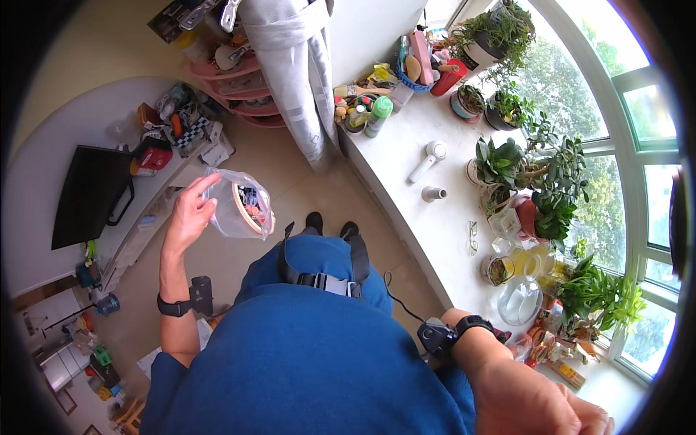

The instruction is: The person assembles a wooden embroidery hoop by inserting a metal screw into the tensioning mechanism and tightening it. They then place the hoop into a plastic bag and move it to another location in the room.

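Note:
My left hand (190, 209) grips the edge of a clear plastic bag (223, 215) out over the floor on the left. A wood-coloured hoop or rim (243, 209) shows at the bag, around red and dark patterned things; I cannot tell whether it is inside the bag or behind it. At the lower right, my right hand (544, 402) is near the windowsill, with its fingers curled and partly cut off by the picture's edge. Whether that hand holds something is hidden. Both wrists wear black straps with small devices.
On the white sill (402, 155) lie a white handheld device (429, 160), a grey-white cylinder (434, 194) and eyeglasses (472, 238). Potted plants (500, 157) and a glass jar (520, 300) line the window. A monitor (89, 198) stands left; a pink tiered rack (239, 92) stands ahead.

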`<state>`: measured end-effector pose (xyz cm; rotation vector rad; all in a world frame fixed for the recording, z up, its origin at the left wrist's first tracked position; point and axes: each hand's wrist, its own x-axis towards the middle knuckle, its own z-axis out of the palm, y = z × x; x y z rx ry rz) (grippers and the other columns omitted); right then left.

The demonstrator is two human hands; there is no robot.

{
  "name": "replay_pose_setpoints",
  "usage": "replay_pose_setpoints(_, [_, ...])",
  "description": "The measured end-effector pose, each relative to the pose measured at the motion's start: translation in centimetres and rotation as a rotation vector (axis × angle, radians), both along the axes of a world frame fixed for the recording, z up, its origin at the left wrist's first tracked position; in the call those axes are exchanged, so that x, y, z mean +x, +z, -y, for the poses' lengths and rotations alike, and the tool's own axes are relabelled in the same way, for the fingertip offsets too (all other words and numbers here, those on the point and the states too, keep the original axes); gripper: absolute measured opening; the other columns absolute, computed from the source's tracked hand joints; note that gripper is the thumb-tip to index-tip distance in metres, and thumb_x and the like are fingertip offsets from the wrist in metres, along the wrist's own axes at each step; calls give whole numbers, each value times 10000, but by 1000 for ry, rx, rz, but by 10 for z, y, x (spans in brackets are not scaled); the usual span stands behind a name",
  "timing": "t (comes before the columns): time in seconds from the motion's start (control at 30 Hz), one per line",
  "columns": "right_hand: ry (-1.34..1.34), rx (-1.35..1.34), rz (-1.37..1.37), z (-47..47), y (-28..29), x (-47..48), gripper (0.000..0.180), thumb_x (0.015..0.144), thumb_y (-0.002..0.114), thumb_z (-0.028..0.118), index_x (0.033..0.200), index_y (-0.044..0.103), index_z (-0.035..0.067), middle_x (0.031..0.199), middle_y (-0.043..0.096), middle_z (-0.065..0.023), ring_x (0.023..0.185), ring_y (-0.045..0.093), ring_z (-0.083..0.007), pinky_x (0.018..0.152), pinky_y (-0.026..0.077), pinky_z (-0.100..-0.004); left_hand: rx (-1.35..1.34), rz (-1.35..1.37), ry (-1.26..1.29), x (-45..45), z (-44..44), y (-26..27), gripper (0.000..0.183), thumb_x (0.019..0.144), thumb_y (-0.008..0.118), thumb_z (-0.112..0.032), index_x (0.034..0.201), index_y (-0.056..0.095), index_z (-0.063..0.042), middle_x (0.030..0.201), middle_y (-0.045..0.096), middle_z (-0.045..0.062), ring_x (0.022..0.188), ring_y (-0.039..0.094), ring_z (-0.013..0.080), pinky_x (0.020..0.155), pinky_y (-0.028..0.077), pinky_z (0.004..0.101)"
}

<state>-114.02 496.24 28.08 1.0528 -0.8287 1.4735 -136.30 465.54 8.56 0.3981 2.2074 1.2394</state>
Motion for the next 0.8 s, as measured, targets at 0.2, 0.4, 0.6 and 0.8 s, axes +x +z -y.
replay_pose_setpoints(0.2, [-137,59,-128,1,0,-11,187,810,612,-18,995,629,7,1081,594,-104,1043,585,-207,910,549,-340,-17,26,77,-4,16,-11,500,862,470,119,1355,462,38,1278,536,75,599,500,36,459,373,189])
replay_pose_setpoints(0.4, [-207,208,665,-11,-40,29,83,874,615,112,844,604,36,830,603,-69,724,602,-181,621,518,-293,-37,46,47,-11,11,-22,641,847,459,130,1449,393,-82,1357,484,102,585,464,39,477,355,177])
replay_pose_setpoints(0.6, [-51,318,1469,-17,-171,91,349,875,684,319,1029,621,12,1023,613,-117,916,609,-275,799,502,-363,-139,28,-85,-7,-23,-23,772,806,421,153,1506,308,-152,1429,403,143,576,463,39,472,344,171])
replay_pose_setpoints(0.8, [-215,-77,2119,-5,-285,165,332,884,652,252,1132,606,37,1052,637,-87,969,625,-184,881,502,-324,-143,16,-261,-13,-69,-19,841,785,418,130,1536,214,-188,1479,344,147,563,477,46,449,355,181])
